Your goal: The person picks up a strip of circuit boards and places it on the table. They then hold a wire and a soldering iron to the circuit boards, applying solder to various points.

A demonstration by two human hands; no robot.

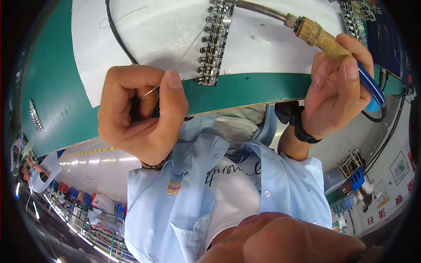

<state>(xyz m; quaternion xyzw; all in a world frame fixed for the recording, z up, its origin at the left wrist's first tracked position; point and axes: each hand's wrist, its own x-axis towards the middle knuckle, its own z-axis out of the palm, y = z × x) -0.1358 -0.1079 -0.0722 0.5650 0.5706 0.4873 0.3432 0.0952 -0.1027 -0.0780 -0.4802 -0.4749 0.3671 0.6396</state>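
My left hand (140,111) is closed on a thin solder wire (186,50) pinched between thumb and forefinger; the wire runs up and right toward a row of metal connector parts (213,41). In my right hand (335,87) I grip a soldering iron (322,37) by its tan and blue handle. Its metal shaft points up and left, over the white sheet (158,26) near the top of the connector row. Both hands hover above the front edge of the green bench (245,90).
A black cable (116,30) curves across the white sheet. A second row of metal parts (355,19) lies at the top right, another short strip (35,116) at the left on the bench. My light blue shirt (193,197) fills the lower middle. Other people work at far left.
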